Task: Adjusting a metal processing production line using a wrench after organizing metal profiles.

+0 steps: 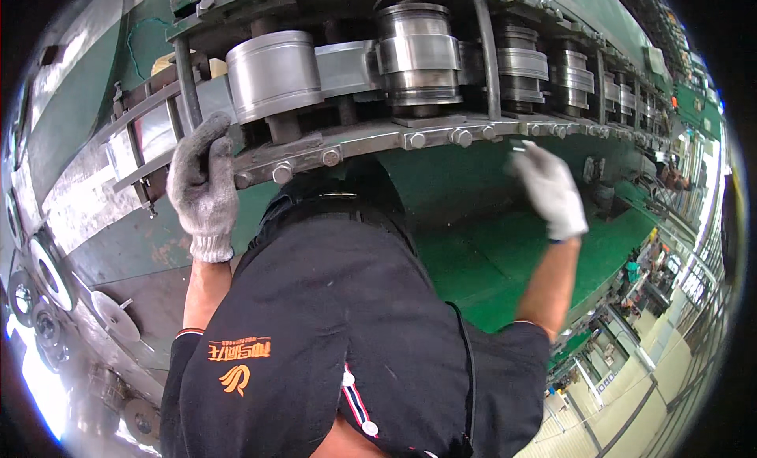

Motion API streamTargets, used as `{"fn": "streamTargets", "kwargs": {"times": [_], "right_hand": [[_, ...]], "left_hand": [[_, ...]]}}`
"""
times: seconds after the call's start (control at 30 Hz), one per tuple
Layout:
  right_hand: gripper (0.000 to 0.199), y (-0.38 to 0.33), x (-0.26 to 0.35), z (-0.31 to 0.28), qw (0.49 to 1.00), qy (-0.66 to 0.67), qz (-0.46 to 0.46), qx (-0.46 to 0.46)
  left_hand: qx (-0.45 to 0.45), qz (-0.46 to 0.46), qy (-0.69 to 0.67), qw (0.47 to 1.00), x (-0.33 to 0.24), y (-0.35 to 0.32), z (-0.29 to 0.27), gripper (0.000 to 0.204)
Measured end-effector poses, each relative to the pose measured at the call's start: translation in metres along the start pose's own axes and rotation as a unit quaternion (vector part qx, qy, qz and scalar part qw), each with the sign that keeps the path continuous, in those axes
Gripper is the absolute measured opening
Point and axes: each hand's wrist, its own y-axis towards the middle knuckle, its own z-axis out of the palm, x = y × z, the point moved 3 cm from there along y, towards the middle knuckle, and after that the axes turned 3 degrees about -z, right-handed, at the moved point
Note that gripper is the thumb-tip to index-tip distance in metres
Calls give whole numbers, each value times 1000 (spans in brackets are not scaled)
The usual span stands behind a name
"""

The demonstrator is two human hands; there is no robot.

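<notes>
My left hand [203, 178], in a grey knit glove, curls its fingers over the end of a bolted steel rail [371, 139] on a green roll-forming machine. Just above the rail sits a wide steel roller [274, 73], with a flanged roller [418, 52] beside it. A flat metal strip [344, 66] runs between them. My right hand [550, 191], in a white glove, hangs just below the rail further right. It is blurred, its fingers are apart, and it holds nothing that I can see. My black shirt [331, 340] fills the lower middle.
Several more rollers [572, 72] line the rail toward the far right. A green machine panel [473, 245] lies under my right arm. Steel discs and wheels [51, 273] lie at the left edge. A factory floor with racks [631, 355] shows at the lower right.
</notes>
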Motion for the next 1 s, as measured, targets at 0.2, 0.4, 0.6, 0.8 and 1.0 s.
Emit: {"fn": "streamTargets", "kwargs": {"times": [0.2, 0.4, 0.6, 0.8, 1.0], "right_hand": [[35, -20, 61, -54, 982, 157, -1, -109], [28, -11, 94, 53, 945, 297, 128, 46], [33, 3, 106, 53, 945, 266, 140, 128], [40, 22, 116, 30, 962, 136, 125, 202], [40, 26, 121, 33, 965, 131, 110, 200]], "left_hand": [[-17, -1, 15, 1000, 0, -2, 0, 25], [-15, -13, 17, 1000, 6, -2, 0, 24], [-21, -2, 28, 999, -1, -1, 0, 24], [-16, 6, 20, 1000, -4, 1, 3, 24], [-24, 16, 32, 999, 0, 1, 1, 23]]}}
